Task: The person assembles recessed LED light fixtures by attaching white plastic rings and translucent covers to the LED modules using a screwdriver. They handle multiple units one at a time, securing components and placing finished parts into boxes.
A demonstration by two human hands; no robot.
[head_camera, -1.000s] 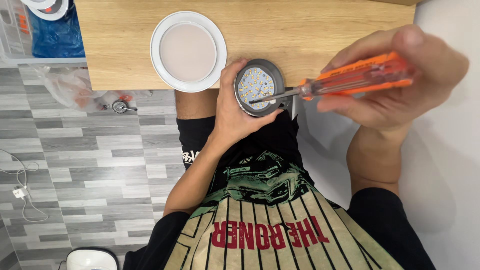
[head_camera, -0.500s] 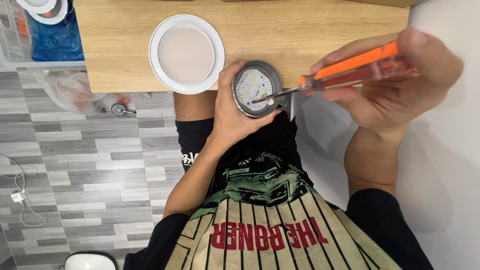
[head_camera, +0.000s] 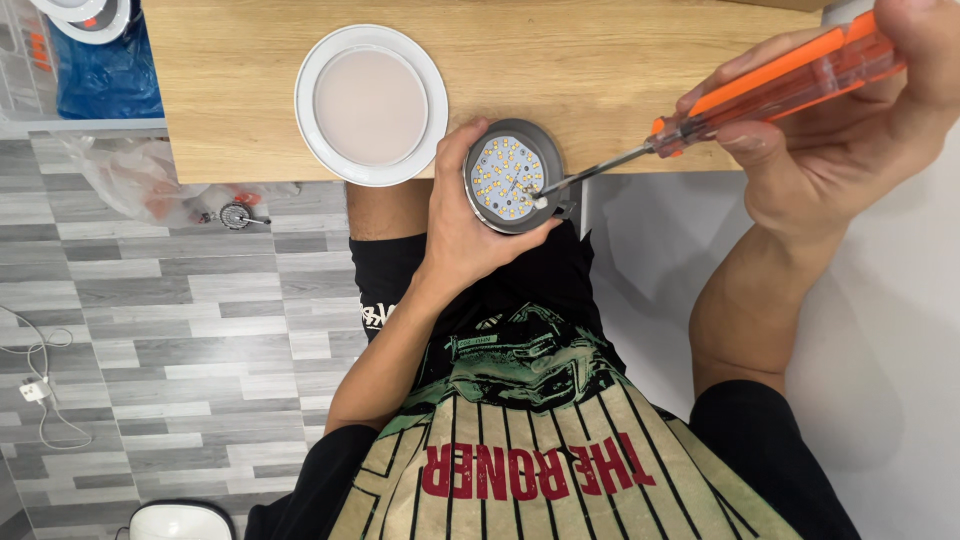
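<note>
orange-handled screwdriver (head_camera: 770,85) gripped in the right hand (head_camera: 850,130), its tip resting on the dotted white disc inside a round grey lamp (head_camera: 512,177). the left hand (head_camera: 470,225) cups the lamp at the wooden table (head_camera: 560,50) edge. a white round cover (head_camera: 371,105) lies just beside it. a blue bag (head_camera: 105,75) sits on the floor at far left.

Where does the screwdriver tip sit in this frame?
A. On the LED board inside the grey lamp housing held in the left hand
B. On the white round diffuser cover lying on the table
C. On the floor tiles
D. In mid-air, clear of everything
A: the screwdriver in the right hand reaches its tip onto the LED board of the lamp housing held by the left hand.
</note>
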